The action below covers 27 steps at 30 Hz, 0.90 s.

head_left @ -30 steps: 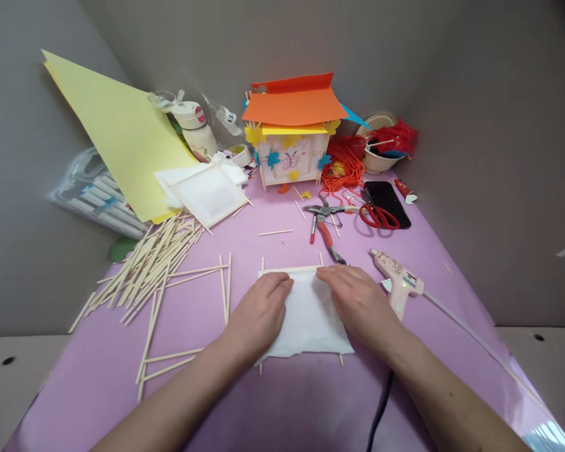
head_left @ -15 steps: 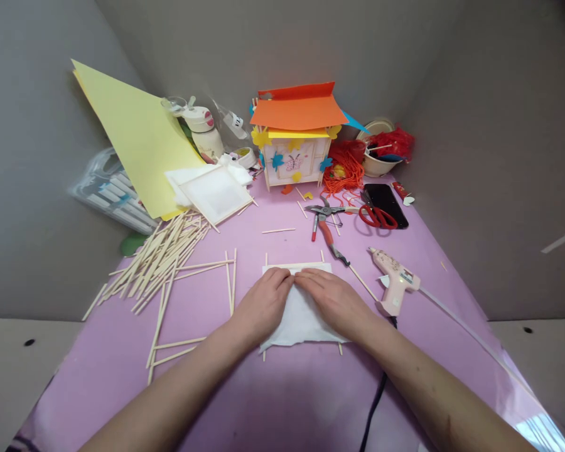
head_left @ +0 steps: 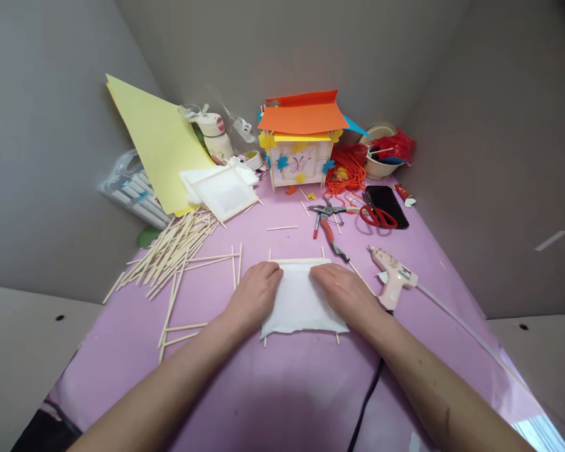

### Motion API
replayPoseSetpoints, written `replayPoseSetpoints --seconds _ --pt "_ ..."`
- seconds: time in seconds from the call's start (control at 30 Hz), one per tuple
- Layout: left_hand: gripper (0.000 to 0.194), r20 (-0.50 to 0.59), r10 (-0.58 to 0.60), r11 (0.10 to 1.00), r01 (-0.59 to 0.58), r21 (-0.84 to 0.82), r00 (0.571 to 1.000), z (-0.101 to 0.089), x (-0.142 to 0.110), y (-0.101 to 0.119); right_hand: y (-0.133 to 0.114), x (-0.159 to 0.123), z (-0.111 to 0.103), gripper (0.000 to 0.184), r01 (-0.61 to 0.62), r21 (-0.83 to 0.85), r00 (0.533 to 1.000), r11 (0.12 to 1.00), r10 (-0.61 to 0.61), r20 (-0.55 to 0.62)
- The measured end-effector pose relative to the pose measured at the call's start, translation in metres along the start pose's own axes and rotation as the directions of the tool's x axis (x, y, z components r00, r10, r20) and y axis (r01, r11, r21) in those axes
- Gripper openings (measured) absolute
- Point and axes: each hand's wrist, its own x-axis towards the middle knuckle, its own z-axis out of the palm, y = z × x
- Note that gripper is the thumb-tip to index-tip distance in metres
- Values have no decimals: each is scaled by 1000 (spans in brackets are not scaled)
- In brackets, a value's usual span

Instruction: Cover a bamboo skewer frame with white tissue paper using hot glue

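Note:
A white cloth [head_left: 296, 298] lies over a frame of thin wooden sticks, whose stick ends [head_left: 338, 338] poke out beyond its upper and lower edges. My left hand [head_left: 258, 290] is at the cloth's upper left, fingers curled together on its edge. At the upper right, my right hand [head_left: 341, 285] has its fingers bent and pressed onto the cloth. Both thumbs are mostly hidden. Left of my left hand, a second stick frame [head_left: 169, 301] lies on the purple table [head_left: 282, 389], partly covered by my forearm.
A stick pile [head_left: 169, 251] and white-covered frame [head_left: 228, 193] lie left. Behind stands a decorated paper-roofed house [head_left: 301, 116]. To the right are pruning shears [head_left: 327, 229], red-handled scissors [head_left: 379, 218], a phone [head_left: 390, 204] and a glue gun [head_left: 392, 273] with its cord [head_left: 370, 395].
My hands have moved apart along the cloth's upper edge, the left one leftward and the right one rightward. More of the cloth shows between them. The camera view has shifted slightly.

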Motion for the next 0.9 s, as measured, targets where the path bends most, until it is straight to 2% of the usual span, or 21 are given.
replayPoseSetpoints --seconds 0.07,0.2,0.3,0.37,0.43,0.57,0.7,0.8,0.83,0.9 --pt "27 15 -4 1000 4 -1 1000 -2 0 2 -1 -1 1 33 7 -11 1000 1000 -7 8" --pt "30 -98 8 1000 -9 -16 995 -1 3 6 1 0 8 39 72 8 993 997 -71 -98" --pt "28 -31 64 996 -66 -55 997 3 5 9 2 1 13 33 130 41 991 991 -129 -36" --pt "28 -30 49 996 -51 -66 998 5 7 11 1 3 15 33 101 37 994 994 -98 -57" --pt "31 -80 40 997 -45 -59 996 6 8 13 -1 4 15 34 64 16 996 998 -63 -65" --pt "30 -37 102 993 -104 -61 994 8 10 15 -4 7 16 28 62 -2 998 998 -62 27" --pt "31 -87 75 995 -80 -52 993 10 13 17 -6 7 18 30 63 -13 998 998 -63 -20" --pt "27 -12 114 992 -114 -45 993 8 12 17 -6 6 16 28 89 16 996 996 -89 32" --pt "28 -14 98 994 -98 -41 995 6 11 16 -5 6 14 29 87 21 996 996 -87 33" --pt "34 -95 25 999 -28 -31 995 -1 7 13 -3 7 8 35 64 23 998 998 -63 -12"
